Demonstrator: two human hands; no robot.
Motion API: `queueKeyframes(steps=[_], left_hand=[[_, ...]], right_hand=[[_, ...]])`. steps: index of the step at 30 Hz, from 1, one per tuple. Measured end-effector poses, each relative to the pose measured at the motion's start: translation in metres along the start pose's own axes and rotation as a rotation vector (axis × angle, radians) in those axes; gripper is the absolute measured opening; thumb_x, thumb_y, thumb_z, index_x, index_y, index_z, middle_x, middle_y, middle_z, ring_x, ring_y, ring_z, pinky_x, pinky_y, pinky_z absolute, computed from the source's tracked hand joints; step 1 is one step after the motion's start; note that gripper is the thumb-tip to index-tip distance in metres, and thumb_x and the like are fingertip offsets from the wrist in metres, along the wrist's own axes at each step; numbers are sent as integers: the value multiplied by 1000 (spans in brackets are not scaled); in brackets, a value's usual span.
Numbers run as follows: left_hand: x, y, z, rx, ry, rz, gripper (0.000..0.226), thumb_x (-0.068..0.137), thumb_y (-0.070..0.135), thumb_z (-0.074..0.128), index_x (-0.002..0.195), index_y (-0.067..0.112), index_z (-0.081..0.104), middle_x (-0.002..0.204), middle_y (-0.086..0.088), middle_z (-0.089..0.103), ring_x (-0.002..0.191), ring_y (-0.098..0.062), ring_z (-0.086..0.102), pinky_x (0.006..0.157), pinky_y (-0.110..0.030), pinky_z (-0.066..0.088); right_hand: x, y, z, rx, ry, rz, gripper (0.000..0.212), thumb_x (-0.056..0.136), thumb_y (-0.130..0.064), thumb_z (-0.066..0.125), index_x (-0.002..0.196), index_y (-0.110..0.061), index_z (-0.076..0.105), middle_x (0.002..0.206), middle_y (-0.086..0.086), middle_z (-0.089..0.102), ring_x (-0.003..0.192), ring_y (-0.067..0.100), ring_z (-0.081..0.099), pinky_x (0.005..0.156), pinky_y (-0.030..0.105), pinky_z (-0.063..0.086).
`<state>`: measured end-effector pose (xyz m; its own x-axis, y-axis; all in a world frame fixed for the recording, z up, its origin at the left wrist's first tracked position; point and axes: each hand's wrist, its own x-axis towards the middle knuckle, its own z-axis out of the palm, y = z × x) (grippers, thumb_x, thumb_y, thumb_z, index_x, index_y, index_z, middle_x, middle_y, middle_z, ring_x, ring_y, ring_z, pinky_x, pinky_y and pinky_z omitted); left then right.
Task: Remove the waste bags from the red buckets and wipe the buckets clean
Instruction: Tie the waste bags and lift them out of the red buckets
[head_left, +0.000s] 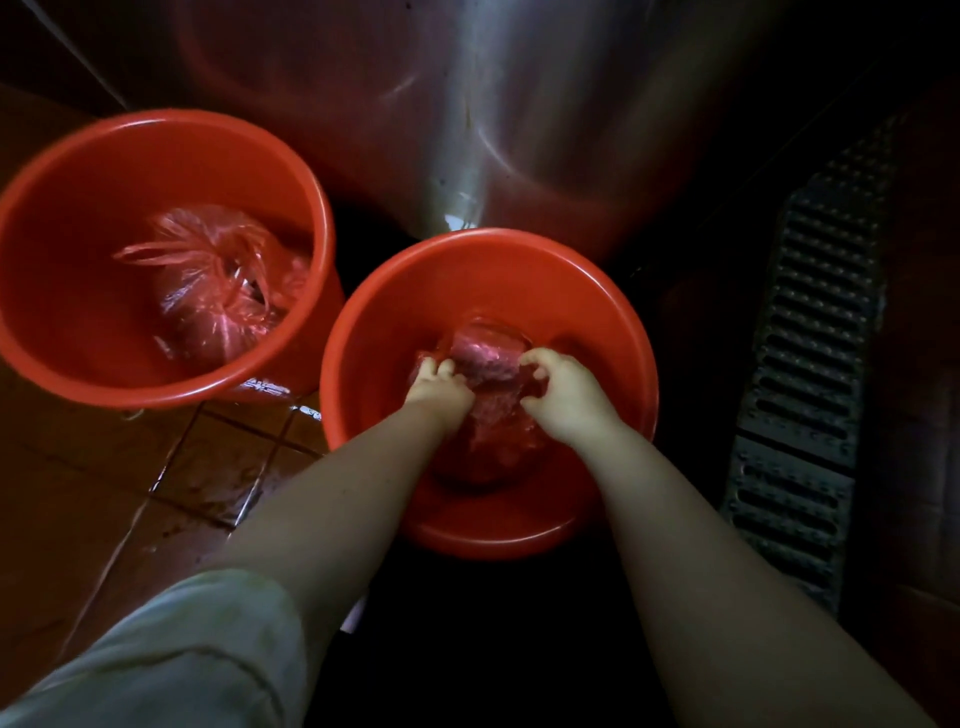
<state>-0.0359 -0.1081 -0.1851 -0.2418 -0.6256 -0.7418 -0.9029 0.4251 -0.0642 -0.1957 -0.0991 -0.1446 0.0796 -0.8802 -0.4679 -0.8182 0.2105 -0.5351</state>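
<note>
At the far side of the dim scene a stainless steel panel (493, 104) rises, catching red reflections. Below it lies a wet tiled floor (104, 493), and along the right runs a dark slotted drain grate (810, 364). Two red buckets stand on the floor close beside each other; whether their walls touch I cannot tell. The left bucket (52, 249), farther off, holds a knotted red waste bag (218, 291) lying on its bottom toward the right wall, its tied ends pointing left. The right bucket (467, 270), nearer and in the middle, holds a second waste bag (488, 364), red and crumpled, low inside it. Both bare forearms reach down into this bucket from the near edge, and a pale sleeve (182, 649) covers the left upper arm at the near left. The left hand (439, 389) grips the bag's left side and the right hand (566, 400) grips its right side. On both hands the fingers (535, 358) are curled into the plastic, holding the bag between them.
</note>
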Motion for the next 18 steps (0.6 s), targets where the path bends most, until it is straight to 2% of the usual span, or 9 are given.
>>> queueKeyframes(steps=[2, 5, 7, 10, 13, 15, 17, 18], left_hand=[[0, -6, -4, -53, 55, -9, 44, 96, 19, 43, 139, 25, 45, 142, -3, 43, 137, -31, 23, 113, -51, 12], [-8, -19, -8, -242, 189, -11, 37, 92, 34, 52, 129, 30, 53, 129, -1, 52, 130, -32, 32, 108, -49, 20], [-16, -29, -7, -362, 279, -30, 37, 89, 38, 56, 125, 30, 55, 124, -1, 54, 124, -32, 38, 103, -46, 28], [-26, -40, -2, -458, 355, -42, 28, 88, 33, 56, 115, 28, 57, 119, -3, 56, 114, -30, 47, 92, -39, 37], [-30, -46, 2, -521, 413, -39, 23, 86, 32, 59, 108, 26, 59, 117, -2, 59, 111, -30, 50, 88, -36, 40], [-31, -47, 5, -577, 452, -51, 21, 85, 32, 60, 105, 26, 60, 115, -2, 61, 110, -30, 52, 87, -37, 42], [-33, -47, 6, -647, 472, -70, 17, 83, 33, 62, 98, 26, 61, 110, -2, 64, 105, -29, 55, 85, -37, 45], [-34, -48, 5, -694, 482, -74, 14, 82, 33, 63, 93, 26, 60, 105, -2, 65, 101, -28, 57, 83, -36, 47]], right_hand=[[4, -1, 0, -21, -45, 4, 48, 80, -11, 68, 124, -28, 59, 117, 1, 57, 106, 20, 56, 90, 29, 47], [7, 4, 1, -43, -125, 46, 45, 80, -9, 67, 121, -25, 61, 112, 1, 59, 102, 20, 59, 80, 22, 43], [8, 10, 7, -43, -177, 84, 39, 81, -7, 64, 117, -22, 62, 109, 3, 62, 98, 21, 61, 77, 21, 43], [12, 16, 24, 7, -273, 159, 33, 83, -6, 67, 114, -15, 63, 112, 9, 68, 99, 23, 64, 85, 27, 49], [18, 9, 42, 122, -364, 155, 48, 77, -17, 79, 122, -11, 60, 117, 1, 62, 111, 19, 60, 91, 23, 44], [20, -1, 52, 202, -371, 135, 47, 74, -27, 83, 114, -14, 62, 103, -4, 58, 100, 15, 60, 82, 20, 44], [19, -9, 60, 153, -355, 69, 29, 74, -33, 81, 90, -19, 62, 82, -6, 57, 78, 11, 55, 66, 20, 40], [19, -11, 61, 119, -333, 36, 22, 78, -31, 79, 82, -19, 61, 75, -6, 56, 72, 11, 53, 63, 23, 39]])
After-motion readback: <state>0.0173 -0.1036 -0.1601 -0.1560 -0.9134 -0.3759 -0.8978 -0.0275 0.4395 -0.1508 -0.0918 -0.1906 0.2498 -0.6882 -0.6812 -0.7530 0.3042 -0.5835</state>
